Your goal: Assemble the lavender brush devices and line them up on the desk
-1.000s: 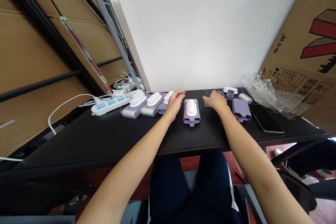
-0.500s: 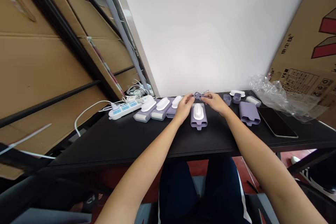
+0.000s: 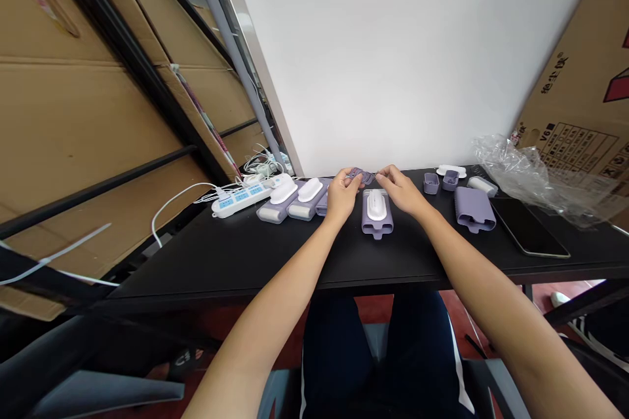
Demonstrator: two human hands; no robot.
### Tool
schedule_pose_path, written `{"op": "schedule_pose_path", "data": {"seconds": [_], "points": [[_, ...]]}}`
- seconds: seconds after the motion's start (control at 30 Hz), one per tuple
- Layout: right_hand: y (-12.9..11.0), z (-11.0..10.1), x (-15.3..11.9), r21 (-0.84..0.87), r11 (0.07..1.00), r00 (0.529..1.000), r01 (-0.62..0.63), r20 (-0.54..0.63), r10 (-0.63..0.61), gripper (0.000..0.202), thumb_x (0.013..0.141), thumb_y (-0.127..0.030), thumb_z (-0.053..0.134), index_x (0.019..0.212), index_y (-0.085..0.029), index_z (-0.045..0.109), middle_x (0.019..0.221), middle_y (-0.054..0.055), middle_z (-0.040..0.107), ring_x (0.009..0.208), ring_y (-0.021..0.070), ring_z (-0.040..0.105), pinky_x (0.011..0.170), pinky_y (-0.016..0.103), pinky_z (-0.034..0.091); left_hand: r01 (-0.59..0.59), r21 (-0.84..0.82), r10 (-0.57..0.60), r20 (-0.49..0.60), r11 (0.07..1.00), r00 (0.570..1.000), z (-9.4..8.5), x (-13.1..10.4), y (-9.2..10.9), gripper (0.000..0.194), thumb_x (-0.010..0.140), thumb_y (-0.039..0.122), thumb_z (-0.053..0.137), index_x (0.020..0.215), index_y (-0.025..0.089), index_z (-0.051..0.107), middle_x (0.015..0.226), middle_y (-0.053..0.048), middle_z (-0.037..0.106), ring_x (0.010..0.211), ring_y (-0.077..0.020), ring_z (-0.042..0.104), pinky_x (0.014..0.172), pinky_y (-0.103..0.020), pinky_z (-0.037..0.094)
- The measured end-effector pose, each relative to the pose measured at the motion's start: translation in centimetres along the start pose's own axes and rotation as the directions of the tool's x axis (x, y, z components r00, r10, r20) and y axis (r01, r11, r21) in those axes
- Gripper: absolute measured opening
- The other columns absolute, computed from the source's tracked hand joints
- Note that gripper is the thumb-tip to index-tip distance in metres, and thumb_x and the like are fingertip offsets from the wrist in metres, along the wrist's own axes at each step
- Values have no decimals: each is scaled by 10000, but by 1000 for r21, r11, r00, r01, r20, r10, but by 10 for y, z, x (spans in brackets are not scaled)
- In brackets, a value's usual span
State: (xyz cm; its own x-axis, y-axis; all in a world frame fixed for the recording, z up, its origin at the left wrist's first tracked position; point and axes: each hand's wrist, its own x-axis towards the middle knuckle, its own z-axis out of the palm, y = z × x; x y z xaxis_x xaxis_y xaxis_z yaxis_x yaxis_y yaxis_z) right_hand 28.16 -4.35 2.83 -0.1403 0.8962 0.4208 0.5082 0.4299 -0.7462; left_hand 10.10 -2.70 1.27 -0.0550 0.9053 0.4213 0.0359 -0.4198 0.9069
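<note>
My left hand grips a small, flat purple plastic part near the back edge of the table. Close to the part's right end, the fingertips of my right hand are pinched together; whatever they hold is too small to make out. Below and between both hands lies a purple case with a white oval piece on top. Left of my left hand, several similar purple cases with white ovals lie in a row, one partly hidden by that hand.
A white power strip with tangled cables stands at the left. To the right are small purple cups, another purple case, a white cylinder, a phone and clear plastic wrap. A white wall rises behind the table.
The purple part has tilted and sits deeper in my left hand. My right fingertips have shifted from gripping it to a pinch at its right end. The view has shifted slightly.
</note>
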Motion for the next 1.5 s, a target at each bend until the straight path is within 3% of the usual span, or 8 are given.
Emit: {"op": "schedule_pose_path", "data": {"seconds": [0.17,0.3,0.4,0.57,0.7,0.87,1.5], "points": [[-3,4,-3,-140,987,997,80,28,-77,349,902,-579,616,1090,-284,617,769,-31,599,714,179,549,655,292,368,-49,7,49,10,999,999,1,-2,-1,176,871,358,691,914,210,606,741,2,691,772,-174,700,766,-296,536],[-2,7,-4,-171,981,995,95,27,-92,353,896,-572,635,1102,-286,615,786,-31,611,711,176,551,647,286,359,-63,-35,64,49,997,997,2,-2,-3,192,872,331,686,978,223,569,781,20,683,751,-151,675,779,-294,547],[-1,6,-3,-178,980,996,92,17,-90,352,891,-568,648,1096,-284,620,784,-32,608,708,174,549,655,284,365,-83,-23,85,100,996,991,2,-4,-1,246,904,335,648,1123,227,609,913,-12,714,858,-166,694,843,-311,559],[-2,6,-2,-126,985,993,115,-21,-119,333,896,-567,649,1031,-263,645,766,-23,604,705,172,547,651,285,375,-136,-27,139,166,990,976,2,-7,4,360,958,371,588,1282,225,649,1323,-88,680,1208,-221,653,1025,-340,532],[-4,5,-2,-88,986,989,142,-29,-145,305,914,-548,637,958,-248,664,761,-11,626,703,169,552,649,281,374,-129,-78,142,197,989,970,1,-7,0,383,992,394,536,1320,225,639,1437,-93,626,1294,-246,617,1082,-381,512],[-6,5,-3,-100,983,988,152,12,-152,276,922,-507,645,922,-234,684,786,0,662,712,160,562,655,272,372,-184,-48,190,214,982,958,0,-4,-5,382,1002,383,513,1325,226,642,1438,-81,633,1369,-260,566,1164,-416,444],[-7,4,-4,-159,979,992,124,20,-122,294,945,-517,583,917,-242,681,791,-1,676,718,164,566,635,277,344,-234,21,220,265,972,939,-2,-7,-1,381,976,280,462,1267,215,699,1383,-66,681,1334,-240,586,1173,-413,426]]}}
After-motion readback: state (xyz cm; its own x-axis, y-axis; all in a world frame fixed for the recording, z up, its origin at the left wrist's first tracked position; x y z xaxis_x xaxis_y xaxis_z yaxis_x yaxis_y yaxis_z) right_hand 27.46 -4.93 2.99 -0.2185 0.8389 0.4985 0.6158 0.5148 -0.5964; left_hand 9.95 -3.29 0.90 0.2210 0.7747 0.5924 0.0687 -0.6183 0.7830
